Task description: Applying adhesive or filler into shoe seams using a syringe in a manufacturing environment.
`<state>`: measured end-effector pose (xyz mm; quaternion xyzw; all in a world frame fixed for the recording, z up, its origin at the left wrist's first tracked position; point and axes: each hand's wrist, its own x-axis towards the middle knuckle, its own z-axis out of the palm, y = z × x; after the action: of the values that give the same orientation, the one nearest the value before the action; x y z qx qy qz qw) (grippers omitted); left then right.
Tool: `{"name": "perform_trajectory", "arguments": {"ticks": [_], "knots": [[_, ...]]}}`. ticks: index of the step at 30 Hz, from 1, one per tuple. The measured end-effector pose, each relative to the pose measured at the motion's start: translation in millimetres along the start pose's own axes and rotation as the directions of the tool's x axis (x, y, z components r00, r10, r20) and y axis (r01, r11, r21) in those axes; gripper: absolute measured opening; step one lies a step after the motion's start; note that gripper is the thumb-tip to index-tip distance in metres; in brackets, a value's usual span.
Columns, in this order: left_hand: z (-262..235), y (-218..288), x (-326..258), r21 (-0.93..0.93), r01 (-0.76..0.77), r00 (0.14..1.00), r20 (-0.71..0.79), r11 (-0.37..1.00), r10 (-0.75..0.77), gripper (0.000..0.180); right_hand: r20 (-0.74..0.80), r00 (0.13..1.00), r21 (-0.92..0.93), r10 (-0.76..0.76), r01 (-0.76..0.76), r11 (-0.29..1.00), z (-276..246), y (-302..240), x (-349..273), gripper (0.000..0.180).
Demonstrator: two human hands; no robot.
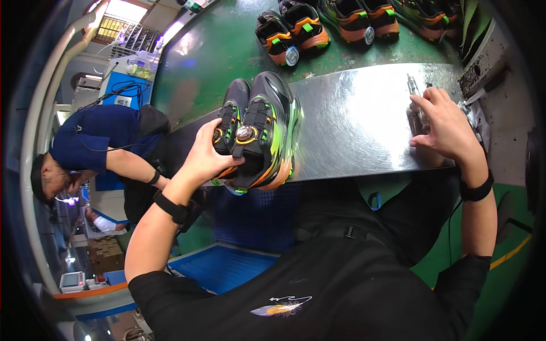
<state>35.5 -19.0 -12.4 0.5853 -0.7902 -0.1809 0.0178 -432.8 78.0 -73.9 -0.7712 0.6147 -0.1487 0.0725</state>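
Observation:
A pair of black sneakers with green and orange trim stands upright on the steel plate, toes pointing away. The right sneaker has a round lacing dial on its tongue; the left sneaker is partly hidden behind my hand. My left hand grips the left sneaker at its heel and collar, its thumb reaching to the right sneaker's heel. On the plate's right part, my right hand curves with fingers apart around a shiny, clear or metallic tool, whose exact kind I cannot make out.
The steel plate lies on a green table. More black, orange and green sneakers line the far side, some with round tags. A grey panel borders the right. At left, a co-worker in dark blue bends over.

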Motion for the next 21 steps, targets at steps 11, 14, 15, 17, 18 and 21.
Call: {"name": "perform_trajectory", "arguments": {"ticks": [11, 14, 15, 17, 18, 21], "knots": [[8.8, 0.1, 4.1, 0.191, -0.107, 0.990, -0.066, 0.976, 0.122, 0.085, -0.092, 0.994, 0.097, -0.066, 0.075, 0.992, 23.6, 28.3, -10.1, 0.050], [0.9, 7.2, 2.8, 0.291, -0.199, 0.973, -0.052, 0.936, 0.223, 0.077, -0.136, 0.988, 0.078, -0.075, 0.086, 0.993, 28.1, 30.0, -11.1, 0.050], [-3.1, 15.2, 1.0, 0.269, -0.193, 0.975, -0.056, 0.944, 0.216, 0.076, -0.088, 0.996, 0.115, -0.014, 0.024, 0.993, 21.9, 20.0, -9.5, 0.052], [-5.6, 28.3, -0.9, 0.282, -0.227, 0.962, -0.083, 0.932, 0.259, 0.073, -0.057, 0.998, 0.147, -0.006, 0.015, 0.989, 13.2, 10.5, -9.5, 0.052], [-6.4, 36.3, -5.5, 0.297, -0.199, 0.966, -0.102, 0.934, 0.238, 0.069, -0.043, 0.999, 0.149, 0.003, 0.003, 0.989, 15.6, 9.7, -7.4, 0.051], [-7.2, 43.5, -19.7, 0.481, -0.340, 0.874, -0.155, 0.808, 0.460, 0.061, -0.059, 0.997, 0.153, 0.054, -0.044, 0.987, 21.3, 11.0, -9.2, 0.049]]}}
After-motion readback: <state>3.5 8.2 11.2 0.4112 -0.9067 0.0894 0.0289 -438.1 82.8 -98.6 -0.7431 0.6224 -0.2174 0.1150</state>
